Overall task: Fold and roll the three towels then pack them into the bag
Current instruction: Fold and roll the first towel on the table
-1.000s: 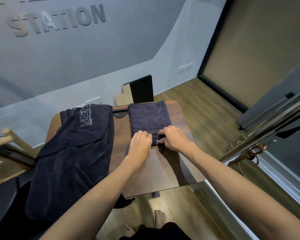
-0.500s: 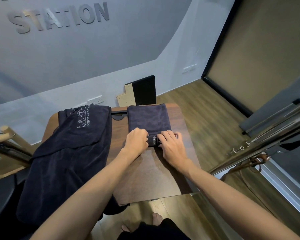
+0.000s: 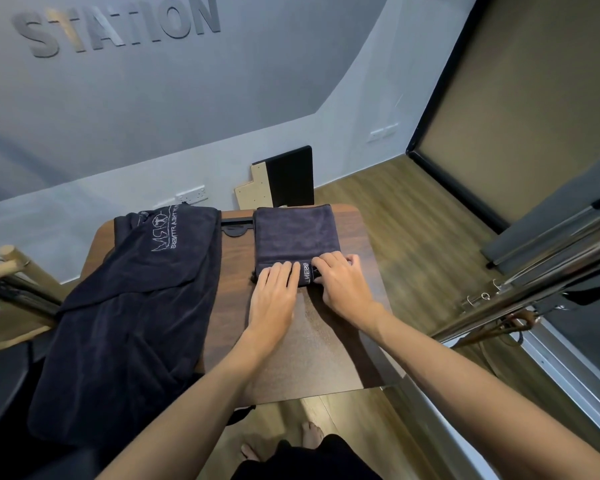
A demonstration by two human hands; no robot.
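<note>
A dark purple folded towel lies flat on the wooden table, and its near end is rolled into a tight roll that shows white lettering. My left hand presses on the left part of the roll with fairly straight fingers. My right hand lies on the right part, its fingers bent over the top of the roll. Two more dark towels, one with a white logo, lie spread over the table's left side and hang over its near edge. I see no bag.
A black and beige board leans on the wall behind the table. Wooden pegs stick out at the left. Metal rails run along the right. My bare feet stand on the wood floor below the table's near edge.
The roll has moved away from me along the towel and grown thicker. Both hands followed it, and the left hand's fingers have flattened out on top.
</note>
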